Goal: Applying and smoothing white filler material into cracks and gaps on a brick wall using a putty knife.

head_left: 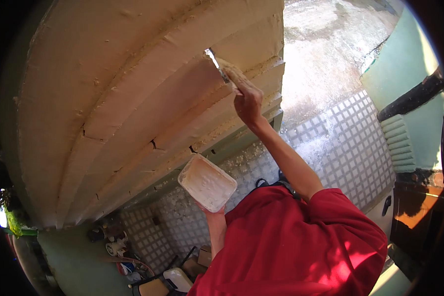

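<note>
My right hand [248, 101] is raised and closed on a putty knife [231, 71], whose putty-smeared body lies against the beige ribbed panel [123, 44] with its bright metal edge near a recessed strip. Lower in the view, my left hand [213, 211] holds a whitish rectangular plastic tub [207, 183] from beneath, with pale paste smeared inside it. Most of that hand is hidden by the tub. The panel has rough patched seams and small dark gaps along its ribs.
A tiled floor [355, 148] runs below me toward bright rough ground at the top right. Green walls [412, 133] with dark wooden pieces [409, 93] stand on the right. At the lower left are piled objects [118, 246] and chair-like furniture [153, 288].
</note>
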Action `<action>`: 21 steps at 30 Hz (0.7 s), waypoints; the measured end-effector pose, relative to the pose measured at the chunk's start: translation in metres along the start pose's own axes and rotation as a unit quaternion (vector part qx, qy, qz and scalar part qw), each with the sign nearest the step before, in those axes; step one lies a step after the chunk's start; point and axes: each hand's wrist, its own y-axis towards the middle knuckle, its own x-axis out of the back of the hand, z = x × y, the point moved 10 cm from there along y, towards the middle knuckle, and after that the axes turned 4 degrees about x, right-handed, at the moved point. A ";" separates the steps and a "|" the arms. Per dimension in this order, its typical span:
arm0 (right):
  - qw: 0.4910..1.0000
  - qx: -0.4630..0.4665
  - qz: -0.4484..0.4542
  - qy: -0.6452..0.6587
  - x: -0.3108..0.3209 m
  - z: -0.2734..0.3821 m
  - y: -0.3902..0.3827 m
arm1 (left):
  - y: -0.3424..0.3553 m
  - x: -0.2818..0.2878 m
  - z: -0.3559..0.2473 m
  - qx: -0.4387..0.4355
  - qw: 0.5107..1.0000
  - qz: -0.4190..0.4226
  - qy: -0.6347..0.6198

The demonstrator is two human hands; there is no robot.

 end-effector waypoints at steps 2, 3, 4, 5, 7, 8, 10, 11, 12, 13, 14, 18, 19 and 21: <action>0.994 0.041 -0.093 0.041 0.027 -0.001 0.020 | -0.005 -0.007 -0.002 -0.003 1.000 0.000 -0.009; 0.990 -0.041 -0.088 0.099 0.035 -0.022 0.023 | -0.006 -0.008 -0.002 -0.003 1.000 0.002 -0.018; 0.994 -0.037 -0.092 0.035 0.045 -0.040 0.025 | -0.007 -0.008 0.000 -0.004 1.000 0.001 -0.018; 0.994 -0.034 -0.096 -0.029 0.047 -0.051 0.027 | -0.006 -0.002 0.000 -0.016 1.000 -0.015 -0.014; 0.995 -0.044 -0.080 -0.026 0.034 -0.057 0.012 | -0.008 0.006 -0.003 -0.029 0.999 -0.034 -0.010; 0.996 -0.052 -0.066 -0.023 0.025 -0.057 0.007 | -0.009 0.006 -0.002 -0.031 0.999 -0.034 -0.012; 0.998 -0.045 -0.047 0.003 0.005 -0.045 -0.006 | -0.009 0.007 -0.001 -0.036 0.999 -0.036 -0.014; 0.998 -0.057 -0.024 0.006 -0.003 -0.037 -0.015 | -0.008 0.006 0.002 -0.027 0.999 -0.027 -0.017; 0.998 -0.059 -0.024 0.005 -0.009 -0.031 -0.022 | -0.007 0.005 0.004 -0.018 0.999 -0.017 -0.021; 0.999 -0.041 -0.009 0.020 -0.019 -0.022 -0.025 | -0.007 0.003 0.005 -0.017 0.999 -0.017 -0.020; 0.999 -0.023 0.005 0.035 -0.022 -0.016 -0.028 | -0.007 0.001 0.006 -0.017 1.000 -0.015 -0.018; 0.994 -0.072 0.071 0.051 -0.021 -0.018 -0.032 | 0.000 0.005 0.007 -0.027 0.999 -0.039 0.008; 0.967 -0.189 -0.009 0.170 -0.009 -0.039 -0.037 | 0.001 0.006 0.008 -0.027 0.999 -0.039 0.006; 0.907 -0.301 -0.085 0.281 0.004 -0.063 -0.043 | 0.001 0.002 0.011 -0.020 1.000 0.000 0.000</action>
